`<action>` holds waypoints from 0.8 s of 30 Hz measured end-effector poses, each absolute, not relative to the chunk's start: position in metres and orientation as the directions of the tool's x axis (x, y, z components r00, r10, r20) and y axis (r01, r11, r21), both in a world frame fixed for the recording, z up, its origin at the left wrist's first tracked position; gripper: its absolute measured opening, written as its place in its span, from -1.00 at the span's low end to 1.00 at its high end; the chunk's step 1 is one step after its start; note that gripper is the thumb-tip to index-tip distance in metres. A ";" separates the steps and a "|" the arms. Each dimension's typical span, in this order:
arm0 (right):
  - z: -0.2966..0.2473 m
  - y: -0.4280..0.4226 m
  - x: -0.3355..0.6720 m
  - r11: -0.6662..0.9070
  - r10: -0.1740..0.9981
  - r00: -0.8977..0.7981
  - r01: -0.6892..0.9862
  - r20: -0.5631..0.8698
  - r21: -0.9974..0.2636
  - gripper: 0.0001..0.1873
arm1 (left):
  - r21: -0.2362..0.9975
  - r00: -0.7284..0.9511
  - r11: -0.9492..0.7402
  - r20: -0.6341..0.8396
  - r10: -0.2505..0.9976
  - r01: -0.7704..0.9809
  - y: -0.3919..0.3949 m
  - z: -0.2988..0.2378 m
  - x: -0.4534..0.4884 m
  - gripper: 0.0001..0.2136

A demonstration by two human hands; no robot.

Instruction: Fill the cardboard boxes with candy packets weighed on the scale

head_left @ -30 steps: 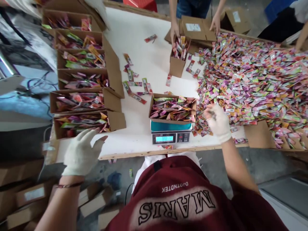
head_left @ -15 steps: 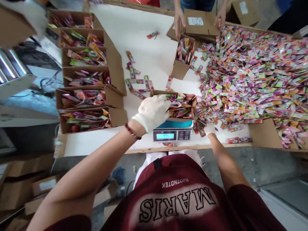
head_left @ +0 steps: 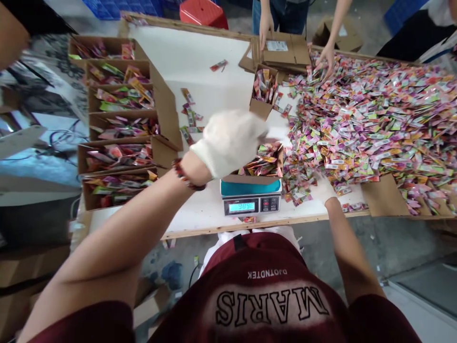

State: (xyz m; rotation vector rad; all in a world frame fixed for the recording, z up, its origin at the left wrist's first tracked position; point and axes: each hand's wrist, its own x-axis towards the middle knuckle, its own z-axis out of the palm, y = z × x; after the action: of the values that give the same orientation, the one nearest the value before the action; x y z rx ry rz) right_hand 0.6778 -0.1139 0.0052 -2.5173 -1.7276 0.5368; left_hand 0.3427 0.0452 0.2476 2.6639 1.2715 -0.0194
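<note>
My left hand (head_left: 230,138), in a white glove, is raised over the open cardboard box (head_left: 254,179) of small colourful packets. Its fingers are smeared by motion, so I cannot make out what they hold. The box sits on the digital scale (head_left: 252,204), whose display is lit. My right hand (head_left: 323,187), also gloved in white, is low at the near edge of the large heap of packets (head_left: 360,128). Its fingers blur among the packets and their grip does not show.
Filled boxes (head_left: 166,105) form a row on the left. Across the table (head_left: 210,43), another person's hands (head_left: 266,28) are near flat cartons (head_left: 289,52) and a filled box (head_left: 260,108). Loose packets (head_left: 191,114) lie left of centre. A tipped box (head_left: 383,195) is at right.
My left hand has lifted from the box's left side and moved over it. My right hand has shifted slightly right. The scale's reading has changed. A co-worker's hand has reached into the heap.
</note>
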 end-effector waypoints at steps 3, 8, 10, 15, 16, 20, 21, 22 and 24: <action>0.026 -0.111 0.655 -0.272 0.962 0.254 0.886 -0.097 -0.375 -0.54 | 0.285 0.721 -0.713 0.095 0.686 0.641 0.043 0.276 0.377 -0.72; 0.093 -0.086 0.586 0.107 0.951 0.045 0.880 0.306 -0.463 -0.68 | 0.352 0.762 -0.733 0.078 0.643 0.582 0.042 0.254 0.375 -0.69; 0.116 -0.063 0.551 0.271 0.946 -0.185 0.902 0.264 -0.336 -0.70 | 0.396 0.708 -0.687 0.119 0.696 0.609 0.043 0.227 0.351 -0.74; 0.126 -0.002 0.488 0.401 0.888 -0.392 0.916 -0.240 -0.015 -0.69 | 0.548 0.585 -0.570 0.170 0.793 0.613 0.030 0.174 0.270 -0.79; 0.124 0.005 0.484 0.402 0.877 -0.381 0.916 -0.292 0.012 -0.68 | 0.582 0.549 -0.523 0.152 0.822 0.622 0.022 0.166 0.251 -0.76; 0.135 0.004 0.503 0.406 0.901 -0.417 0.908 -0.119 -0.107 -0.64 | 0.726 0.337 -0.158 -0.107 0.935 0.669 -0.030 0.129 0.174 -0.61; 0.143 -0.003 0.515 0.410 0.908 -0.418 0.897 -0.015 -0.166 -0.64 | 0.749 0.277 -0.019 -0.221 0.935 0.662 -0.045 0.117 0.156 -0.56; 0.154 -0.011 0.528 0.413 0.911 -0.403 0.884 0.091 -0.220 -0.65 | 0.758 0.226 0.135 -0.352 0.908 0.639 -0.059 0.105 0.139 -0.49; 0.177 -0.030 0.561 0.389 0.908 -0.312 0.876 0.279 -0.286 -0.71 | 0.727 0.126 0.424 -0.568 0.813 0.540 -0.082 0.081 0.110 -0.34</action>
State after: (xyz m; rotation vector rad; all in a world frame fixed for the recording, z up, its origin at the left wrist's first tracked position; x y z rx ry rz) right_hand 0.5608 -0.0295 0.1767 -1.5406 -2.2616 0.1134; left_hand 0.1100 -0.0820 0.0808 1.2395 1.5429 0.3007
